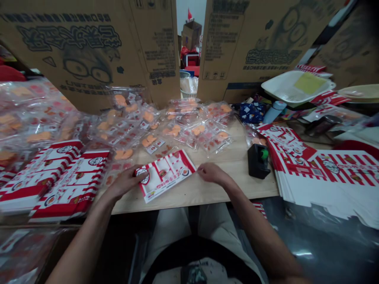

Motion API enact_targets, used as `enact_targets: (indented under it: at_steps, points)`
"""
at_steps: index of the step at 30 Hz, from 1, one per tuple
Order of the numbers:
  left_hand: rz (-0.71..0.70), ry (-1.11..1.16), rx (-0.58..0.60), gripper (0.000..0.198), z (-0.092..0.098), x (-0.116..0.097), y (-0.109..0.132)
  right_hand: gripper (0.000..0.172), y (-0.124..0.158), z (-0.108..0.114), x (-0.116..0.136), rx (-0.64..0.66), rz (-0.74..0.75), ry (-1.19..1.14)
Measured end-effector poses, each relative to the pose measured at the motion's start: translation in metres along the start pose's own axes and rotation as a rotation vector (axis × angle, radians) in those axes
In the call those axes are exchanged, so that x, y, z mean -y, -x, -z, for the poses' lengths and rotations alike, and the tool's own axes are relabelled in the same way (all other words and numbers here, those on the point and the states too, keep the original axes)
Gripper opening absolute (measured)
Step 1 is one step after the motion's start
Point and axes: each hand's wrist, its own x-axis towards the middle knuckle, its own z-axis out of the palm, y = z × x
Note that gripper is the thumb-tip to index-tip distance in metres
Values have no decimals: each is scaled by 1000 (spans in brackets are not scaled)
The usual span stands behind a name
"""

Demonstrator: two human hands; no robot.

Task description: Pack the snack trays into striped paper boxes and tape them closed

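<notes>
A red-and-white printed carton (167, 173) lies slanted in front of me, close to the table's front edge. My left hand (127, 183) grips its left end, the thumb over the top face. At the opposite end, my right hand (211, 173) is closed with the fingers pinched against the carton's right edge; the fingertips are partly hidden. Beyond the carton, clear plastic packets (152, 144) with orange pieces and small sachets are spread over the wooden table (189, 193).
Stacked finished-looking cartons (74, 177) stand at left beside more packets. At right are a black tape dispenser (259, 161) with green tape and flat printed card sheets (334, 173). A white basket (296, 85) sits farther back. Large cardboard boxes (142, 51) wall off the table's far side.
</notes>
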Motion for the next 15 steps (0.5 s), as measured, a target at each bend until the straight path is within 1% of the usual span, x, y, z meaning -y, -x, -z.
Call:
enact_targets:
  at_steps: [2, 3, 4, 5, 6, 7, 8, 9, 10, 12, 15]
  points:
    - [31, -323, -104, 72, -7, 5, -5, 53, -18, 15, -7, -194, -62, 118]
    - [10, -451, -155, 75, -13, 4, -7, 66, -28, 21, -9, -267, -84, 208]
    - [-33, -538, -168, 77, -22, 1, -8, 79, -38, 25, -11, -319, -100, 312]
    - [-92, -583, -131, 80, -32, -5, -9, 89, -49, 28, -11, -349, -112, 411]
    - [-147, -600, -60, 84, -42, -12, -10, 92, -58, 29, -10, -364, -120, 492]
    - [-186, -606, 18, 90, -53, -18, -11, 89, -67, 29, -9, -370, -125, 542]
    - [-208, -611, 70, 96, -63, -25, -13, 80, -73, 29, -7, -377, -126, 556]
    - [-224, -617, 89, 100, -71, -30, -14, 71, -78, 28, -5, -388, -124, 558]
    - [-245, -618, 80, 102, -77, -33, -16, 64, -80, 28, -4, -401, -121, 555]
    - [-304, -593, 24, 100, -84, -32, -17, 59, -76, 32, -2, -417, -108, 544]
    - [-365, -531, -44, 98, -87, -19, -19, 52, -52, 54, -5, -436, -84, 486]
